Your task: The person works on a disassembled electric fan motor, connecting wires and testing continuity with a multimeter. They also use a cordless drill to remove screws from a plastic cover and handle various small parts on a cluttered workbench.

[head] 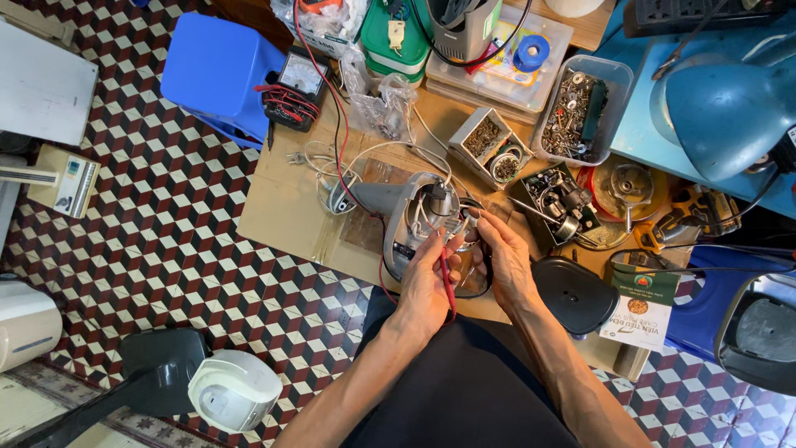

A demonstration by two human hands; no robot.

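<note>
A grey opened appliance body [412, 217] with exposed white wires lies on its side on a cardboard sheet [282, 207]. My left hand [427, 286] holds a red test probe [448, 282] against the appliance's lower edge, its red lead running back to an analog multimeter [296, 87]. My right hand [504, 261] pinches something small at the wiring inside the opening; what it grips is too small to tell. Both hands sit close together over the appliance's open end.
A blue plastic stool [214, 70] stands at the upper left. Boxes of screws [580, 108] and small parts [485, 141] lie behind the appliance. A black lid [574, 294], a printed carton [645, 309] and a blue lamp [730, 104] are at the right. A white cooker [234, 388] rests on the tiled floor.
</note>
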